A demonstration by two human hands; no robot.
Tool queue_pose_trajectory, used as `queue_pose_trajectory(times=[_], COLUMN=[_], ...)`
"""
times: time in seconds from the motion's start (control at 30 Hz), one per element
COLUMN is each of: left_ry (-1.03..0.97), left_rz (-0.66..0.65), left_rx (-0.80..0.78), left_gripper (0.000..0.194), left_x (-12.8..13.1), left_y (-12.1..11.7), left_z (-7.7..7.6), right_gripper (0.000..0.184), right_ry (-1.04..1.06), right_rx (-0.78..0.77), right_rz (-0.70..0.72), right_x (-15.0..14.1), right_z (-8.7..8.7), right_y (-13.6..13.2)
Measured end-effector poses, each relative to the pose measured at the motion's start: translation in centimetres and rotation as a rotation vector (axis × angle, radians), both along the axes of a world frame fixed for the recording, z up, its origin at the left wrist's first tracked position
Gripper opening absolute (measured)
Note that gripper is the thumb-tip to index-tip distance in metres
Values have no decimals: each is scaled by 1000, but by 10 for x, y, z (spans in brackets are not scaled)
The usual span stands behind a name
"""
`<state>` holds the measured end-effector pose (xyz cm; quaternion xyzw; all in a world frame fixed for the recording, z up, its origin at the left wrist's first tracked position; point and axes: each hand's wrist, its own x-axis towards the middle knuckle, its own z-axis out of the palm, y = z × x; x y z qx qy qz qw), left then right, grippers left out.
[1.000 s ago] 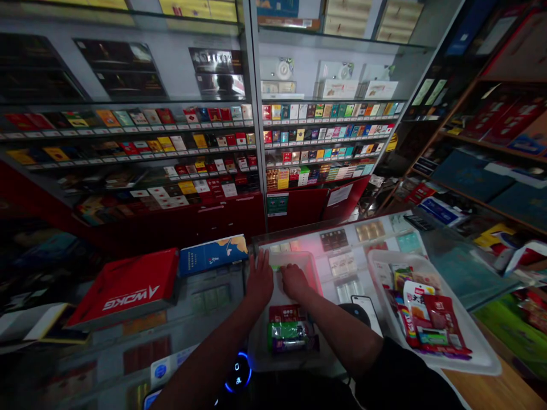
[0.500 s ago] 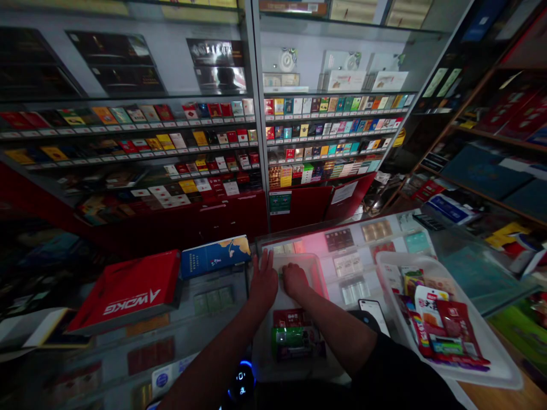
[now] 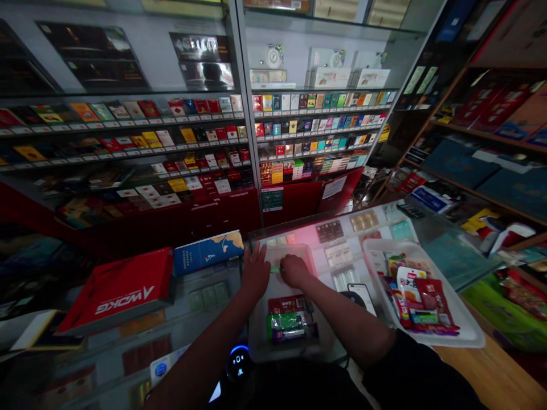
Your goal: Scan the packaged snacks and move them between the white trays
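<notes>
My left hand (image 3: 256, 272) rests with fingers spread at the far end of a translucent plastic tray (image 3: 267, 336). My right hand (image 3: 294, 271) is curled over a small green item (image 3: 275, 269), which sticks out from under its fingers toward my left hand. Its exact kind is too small to tell. Nearer me in the same tray lie a red packet (image 3: 287, 304) and green-wrapped packs (image 3: 287, 323). A white tray (image 3: 464, 327) of snack bags stands to my right.
Both trays sit on a lit glass display counter (image 3: 354, 239), with a phone (image 3: 362, 297) beside my right arm. A red box (image 3: 115, 290) and a blue box (image 3: 208, 253) lie left. Glass shelves of cigarette packs (image 3: 316, 128) stand ahead, with wooden shelves right.
The whole view has shifted slightly left and up as my head moved. My hands stay together over the far end of the tray, with the green item still between them.
</notes>
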<state>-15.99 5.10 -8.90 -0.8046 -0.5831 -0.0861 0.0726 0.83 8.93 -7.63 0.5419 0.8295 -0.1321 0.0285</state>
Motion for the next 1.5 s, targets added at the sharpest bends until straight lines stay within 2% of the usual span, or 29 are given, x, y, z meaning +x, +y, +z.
queue_pose_trajectory(times=[0.23,0.43,0.6,0.87,1.03,1.23,1.5], left_ry=[-75,-85,-123,-165,-196,-169,-102], left_rz=[-92,-107,-117,-94,-106,-116,-161], left_rx=[40,30,0,-25,-29,-33,-13], left_gripper=[16,15,19,21,23,26,23], left_x=[0,11,31,73,105,145,182], left_y=[-16,-27,-34,-42,-39,-37,-34], left_z=[29,48,56,72,75,69,64], right_gripper=[26,27,22,12,12,18,23], right_ry=[50,101,145,228,298,417,411], right_rx=[-4,-15,28,39,49,117,133], right_rz=[-18,1,19,123,114,103,35], right_x=[26,52,80,131,166,207,239], right_z=[32,48,59,78,77,62,47], right_y=[-14,-27,-33,-38,-37,-35,-38])
